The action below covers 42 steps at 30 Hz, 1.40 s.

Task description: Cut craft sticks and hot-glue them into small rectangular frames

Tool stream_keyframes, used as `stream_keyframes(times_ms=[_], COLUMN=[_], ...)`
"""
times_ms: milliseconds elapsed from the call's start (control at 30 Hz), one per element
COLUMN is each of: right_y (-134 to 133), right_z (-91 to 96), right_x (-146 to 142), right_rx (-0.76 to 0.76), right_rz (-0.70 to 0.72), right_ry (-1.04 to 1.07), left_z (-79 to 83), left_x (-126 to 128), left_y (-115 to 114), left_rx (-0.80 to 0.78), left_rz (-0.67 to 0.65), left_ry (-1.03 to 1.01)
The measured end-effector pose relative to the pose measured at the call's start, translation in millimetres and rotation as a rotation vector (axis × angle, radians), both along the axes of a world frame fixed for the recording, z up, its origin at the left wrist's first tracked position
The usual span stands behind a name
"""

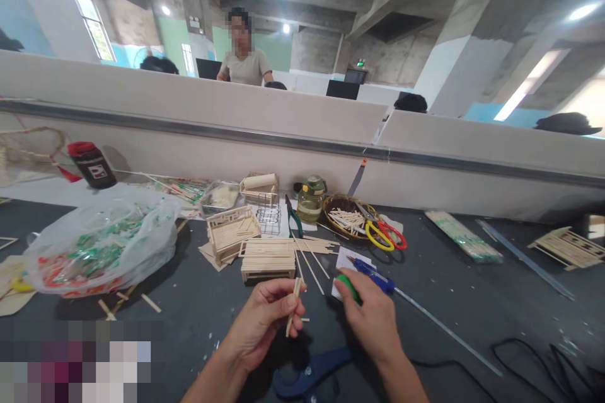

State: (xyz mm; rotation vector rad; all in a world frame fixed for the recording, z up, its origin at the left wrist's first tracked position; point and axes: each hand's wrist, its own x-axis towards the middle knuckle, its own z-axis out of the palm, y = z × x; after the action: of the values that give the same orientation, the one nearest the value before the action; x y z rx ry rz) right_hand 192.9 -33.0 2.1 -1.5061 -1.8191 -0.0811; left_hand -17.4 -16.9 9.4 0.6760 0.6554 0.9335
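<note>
My left hand (271, 312) pinches a few short wooden sticks (293, 307) upright between thumb and fingers. My right hand (371, 308) is closed around a green rounded object (348, 286), mostly hidden by the fingers. Just beyond that hand lies a blue glue gun (375, 274) with a long clear glue stick (449, 327) running out to the right. White paper (347, 259) is partly under the gun's nozzle. Ahead of my left hand stands a small slatted wooden model (268, 259), with a railed wooden model (234, 233) behind it and loose thin sticks (314, 261) alongside.
A blue tool (309, 374) lies close below my hands. Farther back are pliers (293, 217), a jar (311, 201), a basket of sticks (347, 217) and scissors (385, 236). A plastic bag (104, 245) fills the left; a black cable (529, 352) lies right. A person (244, 63) stands behind the partition.
</note>
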Motion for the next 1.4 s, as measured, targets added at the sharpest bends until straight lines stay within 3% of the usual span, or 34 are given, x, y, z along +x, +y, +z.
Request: stream_keyframes(times_ms=[133,233,333,433,633,733,833,900,967,1033,1133,1267,1400], right_y=[1.8,0.5,1.3,4.5,11.2,11.4,9.1,6.3,3.5,1.7,1.9,4.3,4.2], right_z=[2.3,1.7,-5.0,-13.4,-17.9,-16.0,-12.9,-11.8,-13.6,-18.2,-26.4,-30.1,-26.0], right_x=[10.9,8.7,9.4,12.7,4.0,-2.0,-8.8,-15.5,-23.4,-30.0,-33.7,-30.3,-26.7], right_rx=[0.029,-0.022,-0.094,-0.194,-0.565,-0.54,-0.376,-0.316,-0.336,-0.376,-0.375,-0.314,-0.209], right_rz=[-0.11,-0.141,-0.266,-0.329,-0.349,-0.342,-0.229,-0.013,0.216,0.336,0.354,0.385,0.417], right_ry=[0.031,-0.081,-0.227,-0.308,-0.332,-0.39,-0.406,-0.344,-0.29,-0.303,-0.394,-0.383,-0.303], left_z=[-0.6,-3.4,-7.3,-10.3,-14.2,-18.5,-20.9,-19.6,-17.2,-15.7,-18.8,-30.0,-35.1], left_x=[-0.5,-1.6,-2.2,-1.9,-2.5,-3.3,-3.1,-2.8,-2.8,-3.2,-3.1,-0.3,3.2], left_y=[3.7,7.6,10.2,12.1,16.6,18.7,18.8,17.5,15.9,14.8,14.8,16.5,15.1], left_rx=[-0.05,-0.056,-0.025,0.018,0.136,0.173,0.14,0.12,0.11,0.113,0.17,0.379,0.432], left_rz=[0.046,0.069,0.112,0.171,0.252,0.231,0.192,0.173,0.163,0.153,0.128,0.116,-0.078], left_ry=[-0.015,-0.018,0.014,0.092,0.274,0.341,0.338,0.319,0.31,0.317,0.381,0.549,0.615])
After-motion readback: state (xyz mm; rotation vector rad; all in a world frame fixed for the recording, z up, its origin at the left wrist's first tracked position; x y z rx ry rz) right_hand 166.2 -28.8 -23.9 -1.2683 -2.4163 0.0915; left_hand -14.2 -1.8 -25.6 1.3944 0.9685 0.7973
